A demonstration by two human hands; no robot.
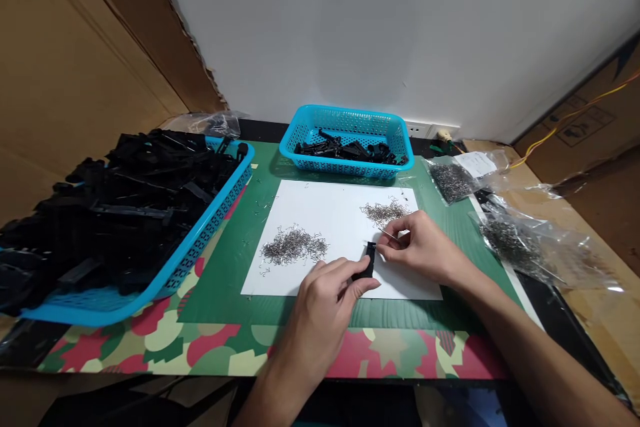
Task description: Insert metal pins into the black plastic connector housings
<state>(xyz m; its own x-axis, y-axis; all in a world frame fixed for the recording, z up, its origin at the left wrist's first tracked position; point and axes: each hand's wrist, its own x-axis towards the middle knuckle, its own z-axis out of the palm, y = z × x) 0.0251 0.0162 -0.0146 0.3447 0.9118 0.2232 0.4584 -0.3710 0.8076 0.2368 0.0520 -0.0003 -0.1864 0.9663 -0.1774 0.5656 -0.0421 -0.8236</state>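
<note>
My left hand [333,293] is closed on a small black plastic part [370,259], holding it upright over a white sheet [345,203]. At the upper end of that part, my right hand [415,243] pinches a thin metal rod-like tool [389,234]; its exact kind is unclear. The right fingertips are close beside the black part, and whether they touch it cannot be made out. Small bent wire springs lie on the sheet in two piles, a larger pile [294,245] to the left and a smaller pile [385,212] just beyond my right hand.
A blue basket [200,230] heaped with black plastic parts stands at left. Another blue basket [347,165] with black parts sits at the back, near the wall [350,27]. Clear bags of small metal pieces [453,180] lie at right. Yellow wires [565,125] run over there.
</note>
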